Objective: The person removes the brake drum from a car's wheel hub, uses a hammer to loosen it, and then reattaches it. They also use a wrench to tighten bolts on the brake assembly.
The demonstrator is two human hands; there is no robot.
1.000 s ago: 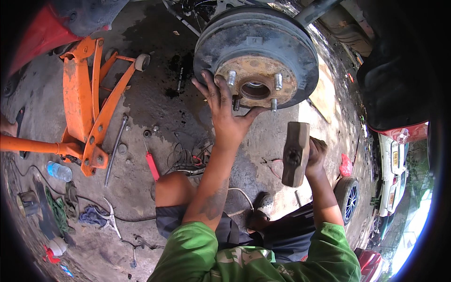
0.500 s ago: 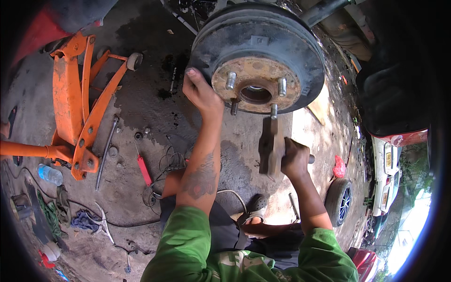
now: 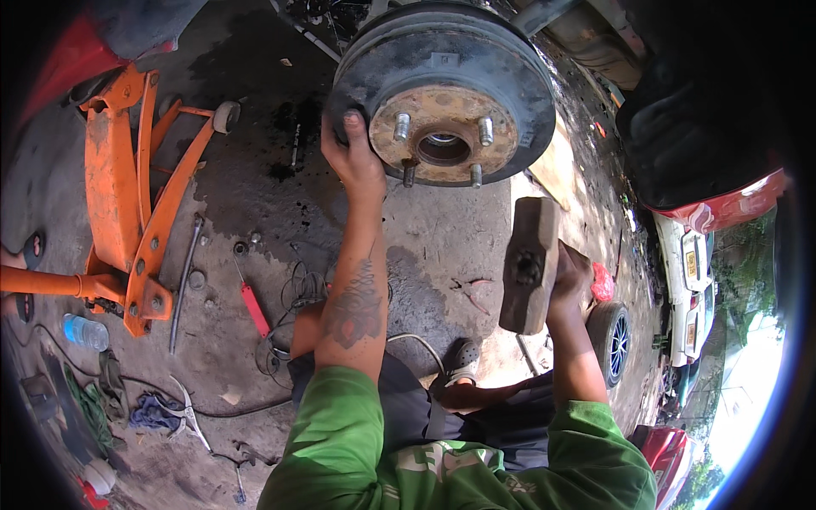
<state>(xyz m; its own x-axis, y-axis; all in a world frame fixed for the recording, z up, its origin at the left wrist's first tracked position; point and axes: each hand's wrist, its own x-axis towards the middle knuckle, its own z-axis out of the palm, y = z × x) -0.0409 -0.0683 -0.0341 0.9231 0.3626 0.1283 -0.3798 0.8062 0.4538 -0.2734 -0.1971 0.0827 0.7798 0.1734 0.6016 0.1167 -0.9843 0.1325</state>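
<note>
Your left hand clasps the brake drum at its left edge, thumb on the face, seemingly to steady it. Your right hand wraps the hammer close behind its head, presumably for control, apart from the drum.

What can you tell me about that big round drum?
The large, scuffed, dark grey, round metal drum has a rusty tan central face with a hole and four protruding studs, one darker. It is at the view's top centre, face tilted toward the camera. The left hand holds its left edge, thumb in front.
</note>
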